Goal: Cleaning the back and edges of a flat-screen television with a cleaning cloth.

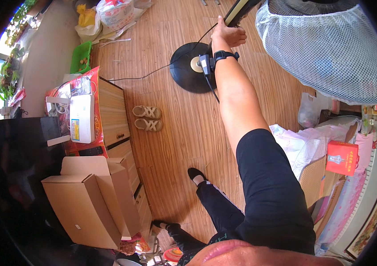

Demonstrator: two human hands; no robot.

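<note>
My right hand (230, 35) reaches out at the lower end of the dark control column (240, 12) of a standing fan, thumb raised and fingers partly curled. Whether it grips the column or only touches it cannot be told. A black strap (225, 55) circles the wrist, and a small grey device (205, 65) with a black cable sits beside it. Below stands the fan's round black base (183, 71) on the wood-look floor. White mesh netting (325, 50) covers the fan head at the upper right. My left hand is out of view.
A thin black power cord (145, 75) crosses the floor. Beige sandals (147, 118) lie by the wooden cabinet (115, 113), which holds a white router (82, 119). An opened cardboard box (75, 206) is at the lower left. A red gift box (341, 158) rests on a woven chair (318, 179).
</note>
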